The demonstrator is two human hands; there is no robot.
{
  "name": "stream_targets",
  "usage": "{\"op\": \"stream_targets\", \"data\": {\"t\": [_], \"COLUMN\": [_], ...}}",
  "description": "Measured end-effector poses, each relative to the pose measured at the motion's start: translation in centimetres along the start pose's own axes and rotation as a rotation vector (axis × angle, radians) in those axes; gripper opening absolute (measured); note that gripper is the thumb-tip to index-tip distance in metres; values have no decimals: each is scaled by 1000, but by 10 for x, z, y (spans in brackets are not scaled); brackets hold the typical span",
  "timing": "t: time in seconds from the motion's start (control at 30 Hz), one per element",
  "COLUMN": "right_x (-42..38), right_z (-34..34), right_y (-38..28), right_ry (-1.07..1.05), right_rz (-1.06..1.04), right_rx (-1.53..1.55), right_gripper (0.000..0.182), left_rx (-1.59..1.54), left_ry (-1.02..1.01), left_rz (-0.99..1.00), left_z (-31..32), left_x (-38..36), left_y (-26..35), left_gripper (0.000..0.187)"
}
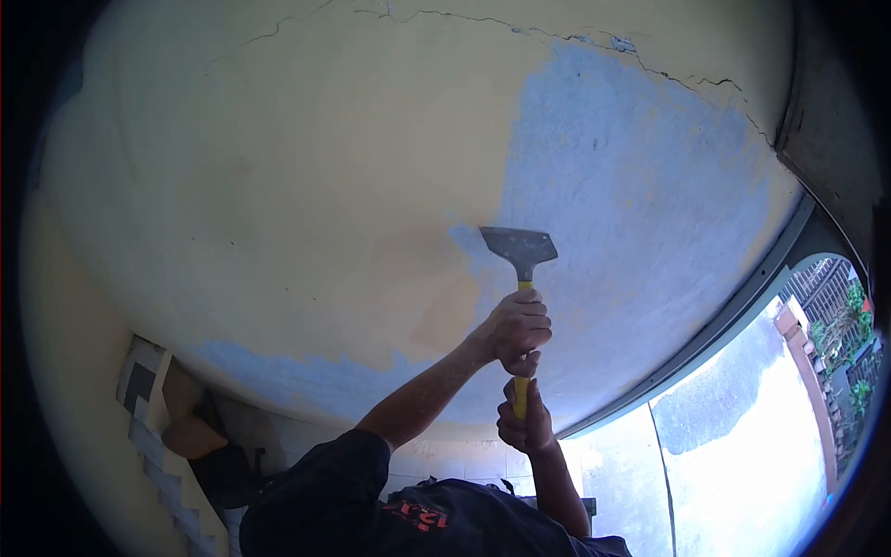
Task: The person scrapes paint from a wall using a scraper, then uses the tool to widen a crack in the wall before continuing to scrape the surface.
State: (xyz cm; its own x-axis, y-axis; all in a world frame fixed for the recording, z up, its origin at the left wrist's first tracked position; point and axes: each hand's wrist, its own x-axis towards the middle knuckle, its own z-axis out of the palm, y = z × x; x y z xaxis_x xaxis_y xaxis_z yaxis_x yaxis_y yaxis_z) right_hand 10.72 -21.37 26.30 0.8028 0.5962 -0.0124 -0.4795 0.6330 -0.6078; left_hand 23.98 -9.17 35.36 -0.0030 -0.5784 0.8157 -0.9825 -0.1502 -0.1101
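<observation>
Both my hands grip one long-handled wall scraper (520, 245). My left hand (516, 327) wraps the yellow handle just under the metal head, fingers closed. Lower down, my right hand (525, 415) is closed around the handle's end. The wide blade lies at the wall (353, 176), by the border between cream paint and a bared bluish patch (640, 158); whether its edge touches cannot be made out. A smaller bluish spot shows just left of the blade. Another ragged bluish strip (288, 367) runs along the lower wall.
A jagged crack (483, 19) crosses the wall's top. On the right, a dark frame (715, 311) borders an opening with a bright wall, bars and plants (840, 334). At lower left are a stepped grey-and-white trim (153, 446) and a brown rounded object (192, 436).
</observation>
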Motion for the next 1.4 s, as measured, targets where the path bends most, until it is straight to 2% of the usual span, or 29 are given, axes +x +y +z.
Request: {"op": "stream_targets", "data": {"t": [0.43,0.67,0.8,0.9,0.93,1.03,1.13,1.23,1.4], "right_x": [1,34,37,21,7,-27,-35,-23,-10], "right_z": [21,64,93,64,51,18,13,2,-1], "right_y": [-35,-105,-122,-96,-80,-28,-3,-4,-17], "right_ry": [-46,-88,-246,-316,-281,-147,-44,5,-13], "right_rz": [6,-109,-125,-87,-86,54,63,51,27], "right_rx": [-124,-274,-247,-165,-207,-91,24,13,-44], "right_gripper": [47,48,48,51,52,51,46,46,47], "left_rx": [104,202,241,231,190,120,20,-12,8], "left_ry": [98,182,148,183,112,79,12,1,36], "left_rz": [105,254,265,323,312,210,93,23,58], "left_z": [-21,-64,-92,-84,-75,-57,-20,6,-2], "left_x": [31,111,144,125,108,61,25,8,24], "left_y": [-8,-51,-53,-18,-7,25,16,-5,-16], "left_gripper": [28,32,34,31,28,27,27,27,28]}}
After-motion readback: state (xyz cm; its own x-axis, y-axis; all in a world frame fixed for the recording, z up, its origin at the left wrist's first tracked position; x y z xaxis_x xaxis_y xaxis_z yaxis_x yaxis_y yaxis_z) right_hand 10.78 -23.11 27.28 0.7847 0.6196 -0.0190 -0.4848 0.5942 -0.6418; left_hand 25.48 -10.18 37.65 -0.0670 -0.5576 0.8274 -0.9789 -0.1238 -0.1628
